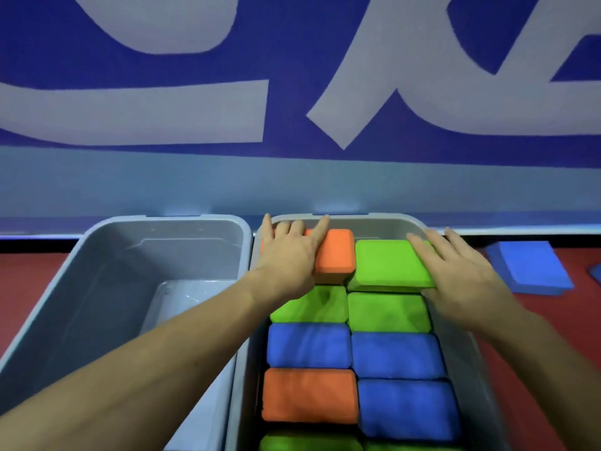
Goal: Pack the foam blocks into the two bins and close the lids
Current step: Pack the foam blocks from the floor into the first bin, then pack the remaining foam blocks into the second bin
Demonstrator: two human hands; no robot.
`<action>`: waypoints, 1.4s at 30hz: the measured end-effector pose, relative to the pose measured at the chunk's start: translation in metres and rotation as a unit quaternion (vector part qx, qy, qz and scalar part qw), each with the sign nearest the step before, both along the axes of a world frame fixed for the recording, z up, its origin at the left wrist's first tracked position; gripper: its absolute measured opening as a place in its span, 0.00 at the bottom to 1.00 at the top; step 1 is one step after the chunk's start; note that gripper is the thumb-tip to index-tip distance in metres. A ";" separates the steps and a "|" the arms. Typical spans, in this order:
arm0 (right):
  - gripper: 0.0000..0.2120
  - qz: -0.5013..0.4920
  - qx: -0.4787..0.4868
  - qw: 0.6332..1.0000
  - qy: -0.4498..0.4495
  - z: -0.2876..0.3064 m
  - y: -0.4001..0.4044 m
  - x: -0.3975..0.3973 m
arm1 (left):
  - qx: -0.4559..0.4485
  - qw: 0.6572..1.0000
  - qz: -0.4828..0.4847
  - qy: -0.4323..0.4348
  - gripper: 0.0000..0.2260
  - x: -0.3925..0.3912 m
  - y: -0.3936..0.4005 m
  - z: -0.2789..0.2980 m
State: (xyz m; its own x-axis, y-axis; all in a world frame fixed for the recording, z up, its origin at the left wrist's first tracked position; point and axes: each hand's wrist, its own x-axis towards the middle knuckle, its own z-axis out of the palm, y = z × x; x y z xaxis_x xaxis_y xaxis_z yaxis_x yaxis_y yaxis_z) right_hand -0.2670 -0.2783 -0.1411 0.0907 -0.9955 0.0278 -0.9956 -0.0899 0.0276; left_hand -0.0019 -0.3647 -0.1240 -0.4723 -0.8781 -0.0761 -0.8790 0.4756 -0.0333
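Note:
Two grey bins stand side by side. The left bin (97,242) holds no blocks. The right bin (383,219) is packed with green, blue and orange foam blocks in two columns. At its far end an orange block (338,255) and a green block (387,265) lie on top of the layer below. My left hand (289,255) lies flat on the orange block, fingers spread. My right hand (461,271) rests flat against the green block's right side, at the bin's right wall. Neither hand grips anything.
Blue foam blocks (533,268) lie stacked on the red table surface (553,346) to the right of the right bin. A blue wall with large white shapes (292,92) rises just behind the bins. No lids are in view.

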 end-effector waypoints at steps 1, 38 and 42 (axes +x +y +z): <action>0.50 -0.020 0.020 0.999 0.018 -0.012 -0.004 0.008 | 0.025 1.000 0.010 -0.003 0.47 -0.001 -0.002 -0.012; 0.33 0.316 0.095 0.930 -0.163 0.164 0.105 0.500 | 0.138 0.933 0.329 -0.056 0.19 0.481 0.261 0.162; 0.32 0.388 0.150 0.903 -0.103 0.146 0.153 0.553 | 0.193 0.871 0.450 -0.032 0.20 0.564 0.336 0.132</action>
